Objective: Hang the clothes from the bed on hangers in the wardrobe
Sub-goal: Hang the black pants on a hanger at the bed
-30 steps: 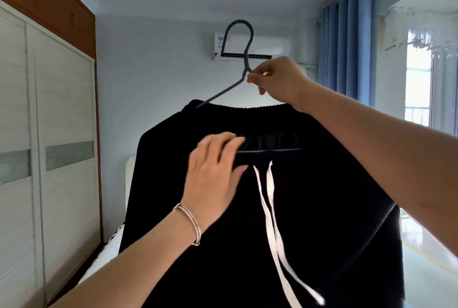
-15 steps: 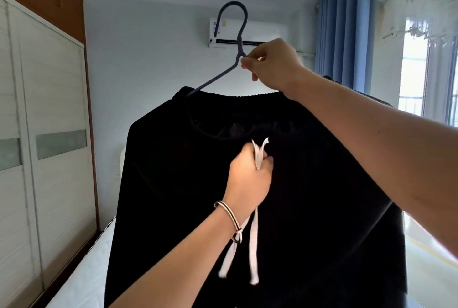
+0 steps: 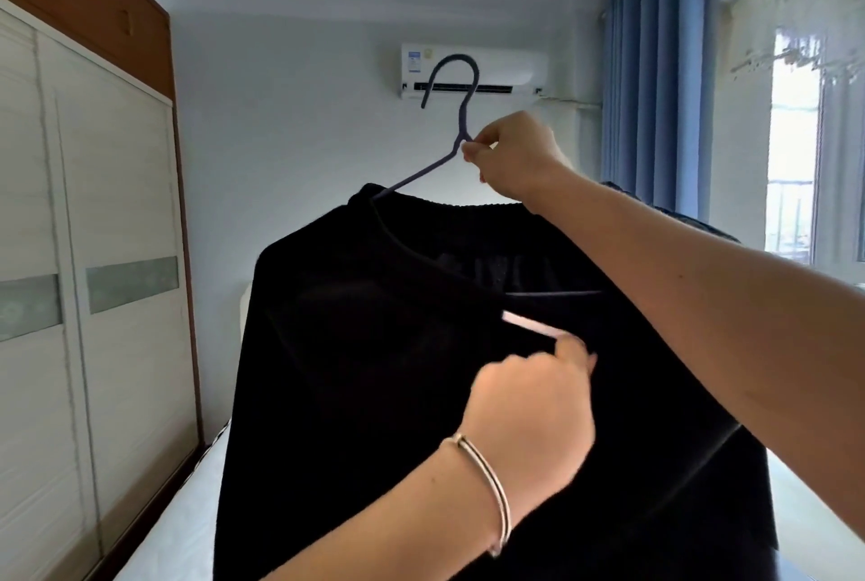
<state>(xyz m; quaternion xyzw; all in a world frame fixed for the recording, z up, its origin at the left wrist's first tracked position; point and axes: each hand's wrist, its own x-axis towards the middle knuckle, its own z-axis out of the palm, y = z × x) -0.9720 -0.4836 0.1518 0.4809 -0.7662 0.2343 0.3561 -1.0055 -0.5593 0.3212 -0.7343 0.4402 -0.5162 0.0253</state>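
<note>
- Hanger (image 3: 464, 119), thin and dark, is raised in mid-air before the far wall, hook upward.
- Grip of the right hand (image 3: 512, 159) is clamped on the hanger, pinching its neck just under the hook.
- Draped over the hanger, the black garment (image 3: 365, 346) hangs above the bed (image 3: 187, 515), well apart from the wardrobe (image 3: 121, 206) at left, whose sliding doors are closed.
- Grip of the left hand (image 3: 529, 407), bracelet (image 3: 491, 482) on its wrist, is curled onto the end of the white drawstring (image 3: 524, 324) in front of the garment; blur softens the fingertips.
- Behind hang an air conditioner (image 3: 505, 65) and a blue curtain (image 3: 655, 89).
</note>
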